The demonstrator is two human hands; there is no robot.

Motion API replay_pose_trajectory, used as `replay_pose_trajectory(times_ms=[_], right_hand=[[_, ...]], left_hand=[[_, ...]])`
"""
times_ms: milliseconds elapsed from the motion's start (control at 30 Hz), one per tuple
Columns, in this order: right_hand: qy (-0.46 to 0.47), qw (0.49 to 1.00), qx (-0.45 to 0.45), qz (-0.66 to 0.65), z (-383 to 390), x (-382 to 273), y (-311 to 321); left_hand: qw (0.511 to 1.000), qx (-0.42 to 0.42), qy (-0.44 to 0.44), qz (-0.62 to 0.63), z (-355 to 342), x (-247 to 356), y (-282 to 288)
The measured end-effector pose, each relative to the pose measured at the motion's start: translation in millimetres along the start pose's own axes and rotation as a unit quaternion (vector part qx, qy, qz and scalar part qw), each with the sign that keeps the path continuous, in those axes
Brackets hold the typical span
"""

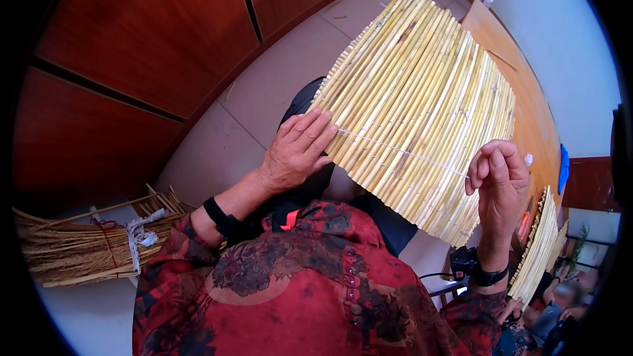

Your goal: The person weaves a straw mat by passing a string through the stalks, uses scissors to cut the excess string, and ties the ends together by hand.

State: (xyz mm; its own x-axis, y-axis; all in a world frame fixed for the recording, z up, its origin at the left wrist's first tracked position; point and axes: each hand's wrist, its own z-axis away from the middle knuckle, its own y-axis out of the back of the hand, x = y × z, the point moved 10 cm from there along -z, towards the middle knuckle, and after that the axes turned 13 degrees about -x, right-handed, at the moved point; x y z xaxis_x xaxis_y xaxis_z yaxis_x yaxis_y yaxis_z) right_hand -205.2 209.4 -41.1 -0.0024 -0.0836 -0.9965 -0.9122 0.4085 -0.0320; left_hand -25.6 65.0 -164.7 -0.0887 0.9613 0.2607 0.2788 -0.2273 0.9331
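A mat of pale yellow reed stalks [422, 99], laid side by side, slants across my lap and over the edge of a wooden table. My left hand [300, 145] lies on its near left edge, fingers stretched out together, thumb lower beside the stalk ends. From those fingertips a thin white string [402, 150] runs taut across the stalks to the right. My right hand [499, 175] is raised over the mat's right side, thumb and forefinger pinched on the string and the other fingers curled. What lies under my left fingers is hidden.
Bundled dry stalks [86, 244], tied with white cloth and red cord, sit at lower left. The wooden table [527, 102] extends along the right, with a blue item [564, 168] at its edge. Another reed mat [537, 247] and a person [560, 303] are at lower right. Wooden cabinets [145, 33] stand left.
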Motion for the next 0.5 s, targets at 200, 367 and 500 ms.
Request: replay_pose_trajectory(times_ms=[200,367,500], right_hand=[[0.038,0.998,-0.024,0.032,5,-16,-23],[0.051,0.996,-0.065,0.044,7,-25,-44],[0.028,0.969,-0.232,0.085,13,-18,-102]], left_hand=[[1.0,0.015,-0.004,-0.018,2,2,-1],[1.0,0.002,-0.005,0.025,-1,-2,4],[0.99,0.068,0.007,0.124,-6,-11,32]])
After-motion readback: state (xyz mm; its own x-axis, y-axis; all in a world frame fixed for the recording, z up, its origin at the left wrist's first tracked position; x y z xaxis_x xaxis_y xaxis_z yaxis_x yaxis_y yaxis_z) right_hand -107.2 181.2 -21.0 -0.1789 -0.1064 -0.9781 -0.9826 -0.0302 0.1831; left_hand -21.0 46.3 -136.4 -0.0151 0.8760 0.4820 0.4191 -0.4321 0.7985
